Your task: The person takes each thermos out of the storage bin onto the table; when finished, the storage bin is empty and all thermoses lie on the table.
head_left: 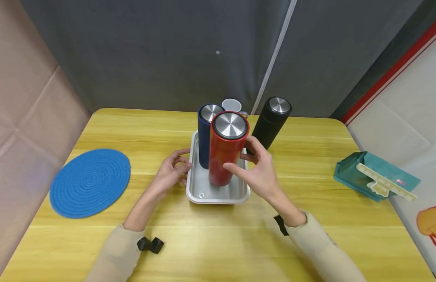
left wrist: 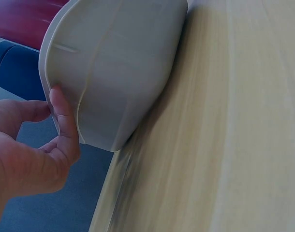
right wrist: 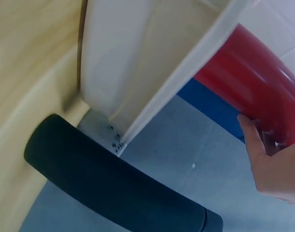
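Observation:
My right hand [head_left: 258, 168] grips a red thermos [head_left: 226, 160], thumb on its near side and fingers round the right. The thermos stands upright over the floor of a pale metal tray [head_left: 218, 197]; whether its base touches the tray I cannot tell. Behind it in the tray is a dark blue thermos [head_left: 204, 141], partly hidden by the red one. At the tray's left side my left hand [head_left: 170, 172] pinches the rim; in the left wrist view one finger [left wrist: 65, 121] lies against the outer wall.
A black thermos [head_left: 271, 123] stands right of the tray. Behind the bottles is a white mug [head_left: 232, 105], mostly hidden. A round blue woven mat [head_left: 91, 182] lies at left, and a teal packet [head_left: 387, 168] with a pale clip lies at the table's right edge.

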A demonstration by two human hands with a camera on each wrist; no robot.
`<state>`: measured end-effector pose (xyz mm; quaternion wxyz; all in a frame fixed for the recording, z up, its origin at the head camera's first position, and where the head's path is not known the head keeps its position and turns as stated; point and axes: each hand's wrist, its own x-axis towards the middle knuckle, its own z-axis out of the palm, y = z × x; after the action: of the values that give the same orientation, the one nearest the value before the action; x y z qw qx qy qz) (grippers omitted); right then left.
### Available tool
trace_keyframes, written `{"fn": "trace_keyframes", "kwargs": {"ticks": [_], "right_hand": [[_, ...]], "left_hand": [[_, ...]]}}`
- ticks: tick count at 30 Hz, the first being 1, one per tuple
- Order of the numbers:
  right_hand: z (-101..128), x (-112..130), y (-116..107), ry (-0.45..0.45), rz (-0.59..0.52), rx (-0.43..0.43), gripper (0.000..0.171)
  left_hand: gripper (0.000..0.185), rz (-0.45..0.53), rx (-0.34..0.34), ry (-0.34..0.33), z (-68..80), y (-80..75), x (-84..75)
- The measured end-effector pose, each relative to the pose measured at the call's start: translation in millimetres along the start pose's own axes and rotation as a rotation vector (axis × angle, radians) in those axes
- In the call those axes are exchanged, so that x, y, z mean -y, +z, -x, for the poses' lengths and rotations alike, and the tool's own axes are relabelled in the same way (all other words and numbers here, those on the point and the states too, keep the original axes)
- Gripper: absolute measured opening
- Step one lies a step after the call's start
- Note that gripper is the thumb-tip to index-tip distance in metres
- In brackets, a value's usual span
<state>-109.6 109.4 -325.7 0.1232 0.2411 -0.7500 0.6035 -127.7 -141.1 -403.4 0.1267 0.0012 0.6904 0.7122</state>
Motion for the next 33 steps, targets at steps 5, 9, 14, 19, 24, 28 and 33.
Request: {"fn": "trace_keyframes", "kwargs": {"ticks": [5,9,14,19,24,28,33], "right_hand": [[-3,7,-10,-0.012,0.008,-0.017,0.067],[-5,12,-21,-0.034,0.011,-0.046,0.067],[-9,17,-35,-0.048,0.009,-0.096,0.064],[-15,18,-48,-0.047,0.015,-0.129,0.061],[-18,13,-57,-0.052,0.047,-0.132,0.059],[-18,8,-70,-0.085,0.023,-0.159,0.056],[-16,2,-86,-0.078,-0.012,-0.2,0.056]], "left_hand": [[0.052,-0.014,0.003,0.001,-0.7,0.6,-0.2],[0.051,-0.013,0.003,-0.005,-1.3,1.0,0.9],[0.052,-0.011,-0.003,-0.015,-2.4,0.9,3.0],[0.052,-0.013,-0.004,-0.016,-2.3,0.2,2.1],[0.053,-0.017,-0.003,-0.021,-1.2,-1.6,0.3],[0.053,-0.018,0.006,-0.02,-1.5,-0.8,-0.6],[0.052,-0.024,0.012,-0.019,-1.8,-0.5,-0.6]]}}
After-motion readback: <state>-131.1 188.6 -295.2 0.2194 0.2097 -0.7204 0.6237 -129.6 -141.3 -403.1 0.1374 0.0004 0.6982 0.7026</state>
